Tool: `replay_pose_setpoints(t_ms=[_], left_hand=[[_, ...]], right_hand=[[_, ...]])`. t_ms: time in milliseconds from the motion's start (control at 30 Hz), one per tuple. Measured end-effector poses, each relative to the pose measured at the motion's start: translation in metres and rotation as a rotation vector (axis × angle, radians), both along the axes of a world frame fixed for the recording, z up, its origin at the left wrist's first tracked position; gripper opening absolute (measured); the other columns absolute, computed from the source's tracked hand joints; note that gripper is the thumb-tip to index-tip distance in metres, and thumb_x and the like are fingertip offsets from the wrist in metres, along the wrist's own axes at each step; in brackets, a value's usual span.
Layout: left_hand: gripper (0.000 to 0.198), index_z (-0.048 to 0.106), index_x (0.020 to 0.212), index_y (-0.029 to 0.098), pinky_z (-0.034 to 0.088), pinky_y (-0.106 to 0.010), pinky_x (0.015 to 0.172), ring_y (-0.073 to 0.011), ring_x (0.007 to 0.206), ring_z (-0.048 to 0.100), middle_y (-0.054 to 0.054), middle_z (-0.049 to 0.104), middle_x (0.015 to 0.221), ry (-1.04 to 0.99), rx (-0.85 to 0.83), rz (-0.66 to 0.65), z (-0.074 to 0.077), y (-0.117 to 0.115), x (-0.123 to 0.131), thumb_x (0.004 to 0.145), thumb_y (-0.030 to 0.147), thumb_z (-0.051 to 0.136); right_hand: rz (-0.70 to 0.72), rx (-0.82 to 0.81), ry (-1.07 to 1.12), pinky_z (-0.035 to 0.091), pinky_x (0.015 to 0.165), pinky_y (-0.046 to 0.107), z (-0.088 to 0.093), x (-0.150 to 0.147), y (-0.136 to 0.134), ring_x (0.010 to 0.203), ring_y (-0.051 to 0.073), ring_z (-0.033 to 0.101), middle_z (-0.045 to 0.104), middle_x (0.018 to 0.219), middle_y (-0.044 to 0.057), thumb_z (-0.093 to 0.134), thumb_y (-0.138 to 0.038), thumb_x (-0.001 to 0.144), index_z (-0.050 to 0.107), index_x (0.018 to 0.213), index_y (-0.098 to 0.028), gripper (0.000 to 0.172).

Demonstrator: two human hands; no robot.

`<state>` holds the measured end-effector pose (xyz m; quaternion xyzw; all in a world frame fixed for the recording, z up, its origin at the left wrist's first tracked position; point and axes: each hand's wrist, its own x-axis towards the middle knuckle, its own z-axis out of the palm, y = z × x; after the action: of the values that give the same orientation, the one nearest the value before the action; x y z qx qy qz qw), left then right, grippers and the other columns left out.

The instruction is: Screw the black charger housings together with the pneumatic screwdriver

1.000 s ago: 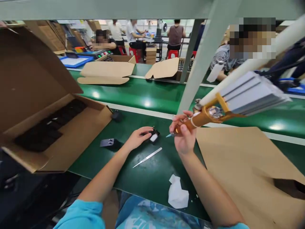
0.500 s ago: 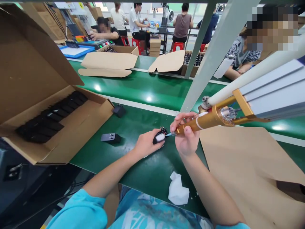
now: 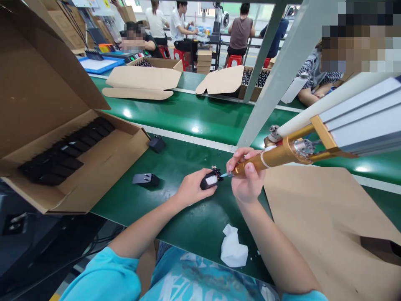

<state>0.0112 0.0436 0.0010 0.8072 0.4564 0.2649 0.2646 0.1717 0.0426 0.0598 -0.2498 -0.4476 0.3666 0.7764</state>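
My left hand (image 3: pixel 191 189) is closed round a small black part with a white face (image 3: pixel 210 179), held just above the green bench (image 3: pixel 188 225). My right hand (image 3: pixel 248 175) grips the gold barrel of a dispensing gun (image 3: pixel 272 157). The gun's blue-tipped nozzle touches the top of the black part. The gun's white tube and grey body run up to the right.
An open cardboard box (image 3: pixel 103 167) with rows of black parts stands at the left. Two loose black parts (image 3: pixel 145 180) (image 3: pixel 157 144) lie on the bench. A crumpled white tissue (image 3: pixel 233 252) is near the front edge, brown cardboard (image 3: pixel 319 217) at the right. Other people work beyond the conveyor (image 3: pixel 194 117).
My left hand lifted the black part off the bench and brought it to the nozzle tip. The tweezers seen on the bench earlier are now hidden under my left hand.
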Motion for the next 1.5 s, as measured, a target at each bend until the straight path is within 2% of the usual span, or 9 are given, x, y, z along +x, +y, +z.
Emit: replay_pose_setpoints(t_ms=[100,267,600,1000,1333,1500], left_hand=[[0.044,0.057,0.118,0.022,0.053,-0.031,0.083,-0.0218,0.091,0.07,-0.003,0.072,0.106,0.004,-0.017,0.008,0.0,0.001,0.0,0.078,0.035,0.068],[0.045,0.056,0.12,0.024,0.054,-0.031,0.082,-0.0216,0.091,0.07,-0.002,0.072,0.106,0.014,-0.044,0.021,-0.001,0.003,0.0,0.078,0.036,0.067],[0.04,0.054,0.116,0.023,0.051,-0.029,0.068,-0.021,0.08,0.07,-0.002,0.072,0.096,0.054,-0.092,0.027,-0.004,0.001,0.01,0.08,0.038,0.066],[0.036,0.057,0.106,0.02,0.049,-0.025,0.066,-0.0166,0.071,0.066,0.0,0.069,0.085,-0.141,0.0,-0.07,-0.016,0.0,0.031,0.081,0.044,0.066],[0.033,0.059,0.104,0.02,0.05,-0.024,0.065,-0.0155,0.07,0.067,-0.001,0.07,0.085,-0.183,0.112,-0.029,-0.014,0.001,0.031,0.081,0.041,0.069],[0.032,0.059,0.104,0.02,0.053,-0.026,0.07,-0.0175,0.076,0.069,-0.003,0.071,0.089,-0.212,0.147,-0.039,-0.013,0.001,0.032,0.081,0.04,0.069]], right_hand=[[0.01,0.008,0.007,0.042,0.048,0.025,0.0,0.0,0.0,0.053,0.007,0.053,0.056,0.088,-0.002,0.062,-0.041,0.082,0.053,0.089,-0.026,0.019],[0.006,-0.018,-0.003,0.041,0.047,0.026,-0.001,-0.001,0.0,0.052,0.009,0.051,0.057,0.088,-0.002,0.062,-0.046,0.081,0.053,0.103,-0.03,0.029],[0.076,0.013,0.031,0.043,0.049,0.027,0.001,-0.004,-0.002,0.054,0.009,0.053,0.057,0.088,-0.002,0.063,-0.043,0.08,0.055,0.106,-0.03,0.03],[0.172,0.031,0.058,0.045,0.053,0.028,0.001,-0.006,-0.006,0.056,0.009,0.055,0.058,0.09,-0.001,0.063,-0.039,0.082,0.055,0.108,-0.029,0.029],[0.173,0.016,0.06,0.046,0.053,0.029,0.002,-0.004,-0.006,0.056,0.009,0.055,0.058,0.09,-0.001,0.063,-0.038,0.082,0.055,0.106,-0.028,0.028],[0.155,0.043,0.059,0.045,0.052,0.029,0.001,-0.004,-0.007,0.055,0.009,0.055,0.057,0.092,-0.001,0.06,-0.034,0.084,0.056,0.098,-0.027,0.016]])
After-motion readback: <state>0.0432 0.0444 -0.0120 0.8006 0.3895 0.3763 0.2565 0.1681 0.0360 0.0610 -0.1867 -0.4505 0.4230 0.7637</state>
